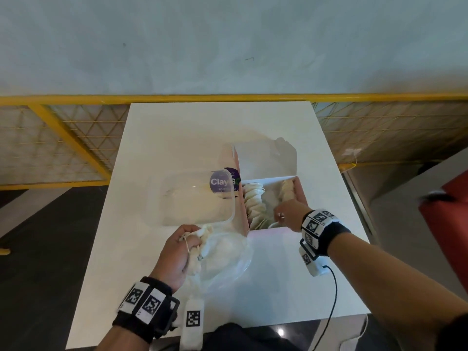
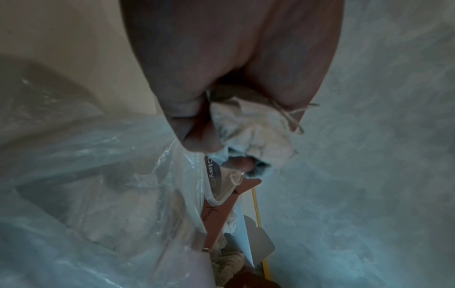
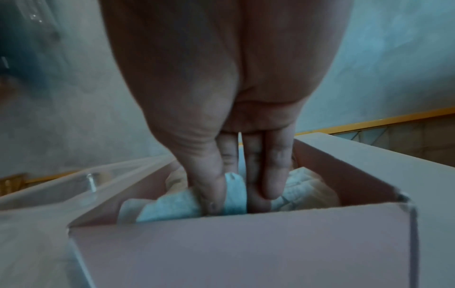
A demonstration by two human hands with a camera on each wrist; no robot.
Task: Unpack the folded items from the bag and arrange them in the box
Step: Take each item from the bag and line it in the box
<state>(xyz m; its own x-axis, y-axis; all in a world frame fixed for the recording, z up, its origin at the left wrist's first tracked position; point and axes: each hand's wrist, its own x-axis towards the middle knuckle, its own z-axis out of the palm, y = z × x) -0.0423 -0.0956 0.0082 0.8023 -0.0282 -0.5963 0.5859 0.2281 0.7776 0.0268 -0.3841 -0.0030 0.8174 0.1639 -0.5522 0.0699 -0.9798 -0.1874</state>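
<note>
Inside the pink box (image 1: 301,191), at its near end, the right hand (image 1: 288,215) reaches down with fingers (image 3: 273,175) nearly straight, thumb and fingers pinching a folded cloth pouch (image 3: 234,194) between the two rows already standing there. Those rows run away from the person, along the box's long axis — so the open slot lies at the near end. Left of the box, the left hand (image 1: 181,252) is clenched round another cream pouch (image 2: 253,134) at the mouth of the clear bag (image 1: 195,198). That pouch lies just left of the box's near corner; the left hand is nearer it, though its orientation is probably crumpled rather than neat.
</note>
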